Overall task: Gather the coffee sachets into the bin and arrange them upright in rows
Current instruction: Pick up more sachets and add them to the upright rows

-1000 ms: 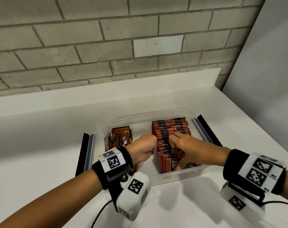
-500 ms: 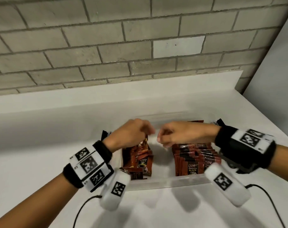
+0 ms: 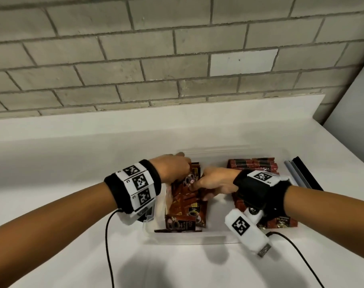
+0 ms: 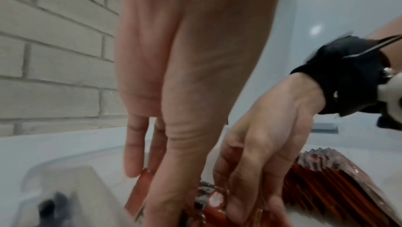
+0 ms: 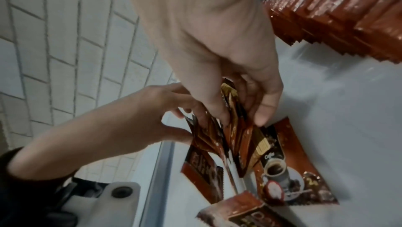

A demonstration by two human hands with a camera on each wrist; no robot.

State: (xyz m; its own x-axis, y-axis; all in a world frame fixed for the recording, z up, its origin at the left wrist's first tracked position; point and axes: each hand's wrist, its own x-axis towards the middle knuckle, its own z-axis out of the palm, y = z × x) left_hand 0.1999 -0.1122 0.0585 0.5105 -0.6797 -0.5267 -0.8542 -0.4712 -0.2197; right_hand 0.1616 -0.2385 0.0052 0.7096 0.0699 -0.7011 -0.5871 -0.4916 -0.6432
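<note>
Your left hand and right hand fingers pinch loose brown foil coffee sachets in clear plastic bin; right row upright. Next: stand left bunch upright.

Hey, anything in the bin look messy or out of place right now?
Yes. The left sachets are a loose jumble, some lying flat, while the right row stands neat. Both the left hand and right hand grip that jumble.

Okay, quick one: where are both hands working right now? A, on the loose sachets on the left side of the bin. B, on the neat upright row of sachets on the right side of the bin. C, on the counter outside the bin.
A: the left hand and right hand both pinch the loose sachets on the left side of the bin, away from the upright row.
</note>
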